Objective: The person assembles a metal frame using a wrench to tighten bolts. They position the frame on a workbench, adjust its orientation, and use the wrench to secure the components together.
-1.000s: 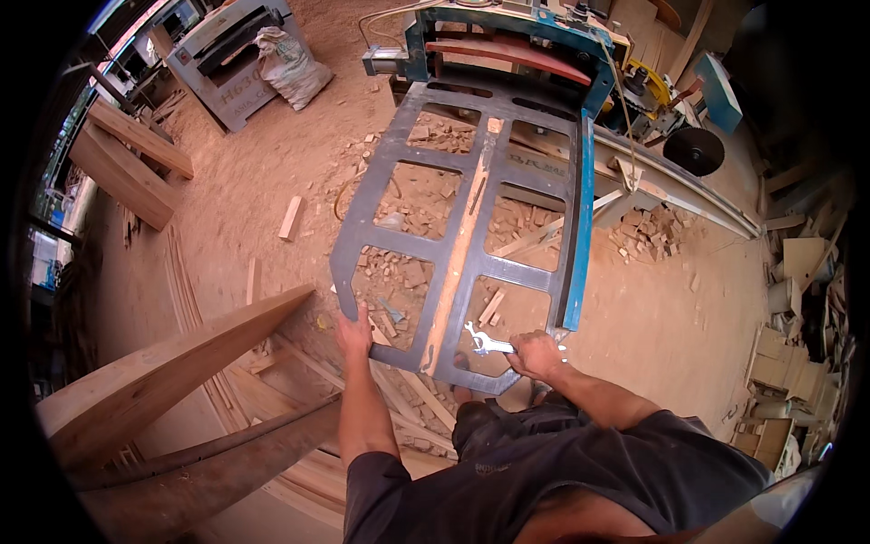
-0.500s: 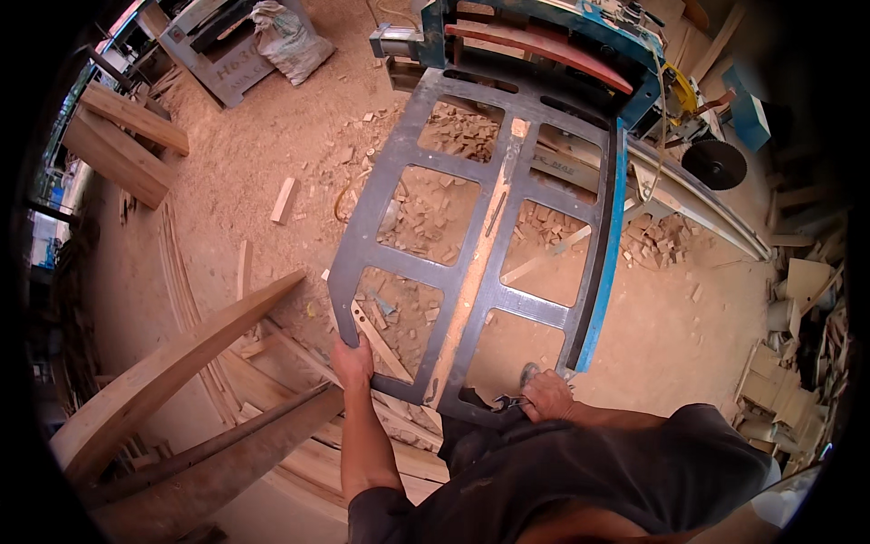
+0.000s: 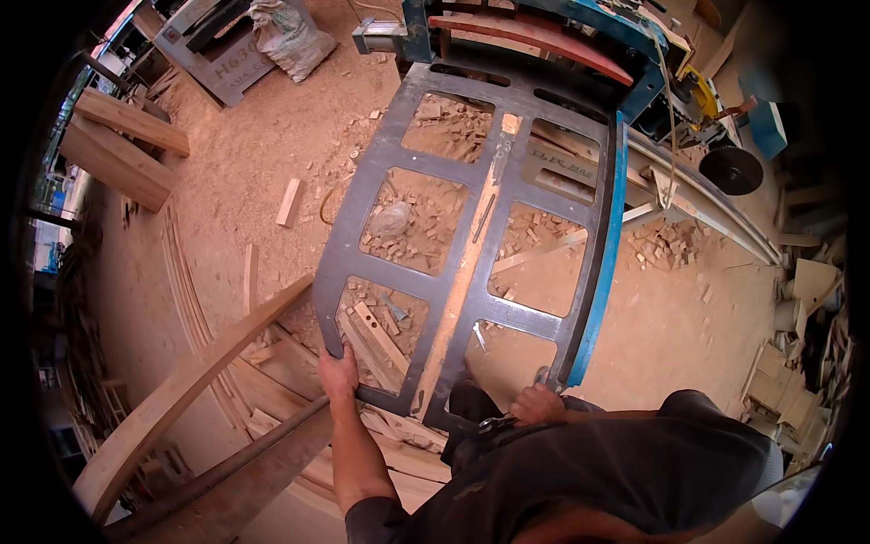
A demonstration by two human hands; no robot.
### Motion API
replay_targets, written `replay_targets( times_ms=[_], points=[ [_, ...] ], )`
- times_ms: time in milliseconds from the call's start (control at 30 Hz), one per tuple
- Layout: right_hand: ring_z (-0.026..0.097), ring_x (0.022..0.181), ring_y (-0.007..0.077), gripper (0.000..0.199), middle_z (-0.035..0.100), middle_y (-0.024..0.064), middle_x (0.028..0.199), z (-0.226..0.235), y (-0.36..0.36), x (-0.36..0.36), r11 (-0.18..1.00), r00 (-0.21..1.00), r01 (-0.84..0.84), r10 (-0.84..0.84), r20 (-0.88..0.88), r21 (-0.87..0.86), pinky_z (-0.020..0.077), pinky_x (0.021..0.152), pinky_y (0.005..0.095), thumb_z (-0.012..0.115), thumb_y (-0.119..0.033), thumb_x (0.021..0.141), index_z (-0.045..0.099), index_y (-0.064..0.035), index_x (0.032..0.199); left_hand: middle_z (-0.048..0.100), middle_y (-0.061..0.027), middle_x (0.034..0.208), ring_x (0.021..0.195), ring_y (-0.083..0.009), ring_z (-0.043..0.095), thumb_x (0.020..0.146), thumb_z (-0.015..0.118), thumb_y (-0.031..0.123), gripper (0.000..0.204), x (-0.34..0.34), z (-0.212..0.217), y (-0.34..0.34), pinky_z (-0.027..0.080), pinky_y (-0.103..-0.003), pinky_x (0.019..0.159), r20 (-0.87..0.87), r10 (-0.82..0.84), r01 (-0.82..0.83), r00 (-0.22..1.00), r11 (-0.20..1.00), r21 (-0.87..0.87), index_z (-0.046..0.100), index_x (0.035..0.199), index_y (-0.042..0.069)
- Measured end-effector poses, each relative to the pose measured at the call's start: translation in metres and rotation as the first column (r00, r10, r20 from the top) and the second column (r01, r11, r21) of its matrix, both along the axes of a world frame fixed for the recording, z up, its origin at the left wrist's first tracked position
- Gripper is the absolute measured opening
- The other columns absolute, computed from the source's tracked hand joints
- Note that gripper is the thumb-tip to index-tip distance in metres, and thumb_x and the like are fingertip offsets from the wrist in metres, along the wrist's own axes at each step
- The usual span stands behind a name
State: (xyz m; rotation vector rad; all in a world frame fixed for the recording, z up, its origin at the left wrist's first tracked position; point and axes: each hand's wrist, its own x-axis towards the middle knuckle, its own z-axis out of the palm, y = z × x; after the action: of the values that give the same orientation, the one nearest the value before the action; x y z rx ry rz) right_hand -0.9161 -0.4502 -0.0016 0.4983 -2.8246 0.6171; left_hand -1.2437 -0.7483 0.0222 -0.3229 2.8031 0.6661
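A grey metal table frame (image 3: pixel 430 176) with several large rounded openings stretches out in front of me. Down its middle runs a worn wooden strip (image 3: pixel 464 272). My left hand (image 3: pixel 340 374) is closed around the frame's near left edge. By the near right corner my right hand (image 3: pixel 536 404) is a closed fist. A dark rounded end sticks up above it and a shiny metal piece shows to its left; what it grips is mostly hidden. A blue rail (image 3: pixel 602 281) follows the frame's right side. At the far end stands a blue machine with a curved red bar (image 3: pixel 535 38).
A long curved timber (image 3: pixel 204 372) and a rusty metal beam (image 3: pixel 227 471) lie at the lower left. Thick wood blocks (image 3: pixel 118 159) and a filled sack (image 3: pixel 292 41) are farther off. A dark circular blade (image 3: pixel 730 170) stands right. Offcuts (image 3: pixel 666 243) litter the floor.
The grey frame and the far machine have shifted slightly left in view. Both hands have moved a little left, still closed. More of a pale lump shows through a left opening.
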Motion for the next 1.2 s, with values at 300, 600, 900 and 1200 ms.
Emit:
replay_targets(
  times_ms=[300, 600, 900, 1200],
  points=[
    [0.055, 0.069, 0.0206, 0.022, 0.053, 0.0018, 0.073, 0.022, -0.016, -0.024, 0.994, 0.995, 0.102, -0.102, 0.017, -0.045, 0.0399, 0.066, 0.0366, 0.076, -0.028, 0.073, 0.061, -0.0131, 0.078, 0.071, -0.0288, 0.107, 0.104, -0.0447, 0.068, 0.088, 0.071, 0.034, 0.048, -0.018, 0.018, 0.002, 0.052, -0.049, 0.091, -0.057, -0.037, 0.037, 0.998, 0.999, -0.014, 0.066, 0.118, -0.001],
    [0.058, 0.077, 0.0232, 0.022, 0.057, 0.0044, 0.078, 0.011, -0.02, -0.014, 0.977, 0.977, 0.181, -0.165, 0.136, -0.116, 0.041, 0.072, 0.0381, 0.077, -0.021, 0.07, 0.061, -0.0118, 0.082, 0.073, -0.0266, 0.103, 0.1, -0.0408, 0.07, 0.088, 0.072, 0.031, 0.048, -0.021, -0.037, -0.01, 0.052, -0.046, 0.09, -0.012, -0.029, 0.03, 0.999, 0.999, 0.041, 0.066, 0.119, -0.005],
    [0.057, 0.079, 0.0236, 0.025, 0.056, 0.0043, 0.081, -0.012, -0.015, -0.006, 0.966, 0.977, 0.201, -0.186, 0.105, -0.164, 0.0421, 0.076, 0.0389, 0.077, -0.022, 0.068, 0.061, -0.0113, 0.083, 0.065, -0.0139, 0.072, 0.056, -0.0222, 0.063, 0.094, 0.072, 0.037, 0.047, -0.02, -0.082, -0.027, 0.05, -0.037, 0.055, -0.18, -0.108, 0.127, 0.978, 0.987, 0.098, 0.063, 0.109, -0.007],
    [0.057, 0.083, 0.0247, 0.029, 0.055, 0.0039, 0.081, -0.023, 0.012, 0.011, 0.978, 0.987, 0.135, -0.119, 0.107, -0.159, 0.0426, 0.082, 0.0397, 0.077, -0.024, 0.066, 0.061, -0.012, 0.086, 0.058, -0.007, 0.065, 0.049, -0.0185, 0.055, 0.095, 0.071, 0.04, 0.043, -0.007, -0.074, 0.002, 0.047, -0.033, 0.047, -0.033, 0.021, -0.008, 0.999, 0.941, 0.339, 0.061, 0.099, -0.002]
  ],
)
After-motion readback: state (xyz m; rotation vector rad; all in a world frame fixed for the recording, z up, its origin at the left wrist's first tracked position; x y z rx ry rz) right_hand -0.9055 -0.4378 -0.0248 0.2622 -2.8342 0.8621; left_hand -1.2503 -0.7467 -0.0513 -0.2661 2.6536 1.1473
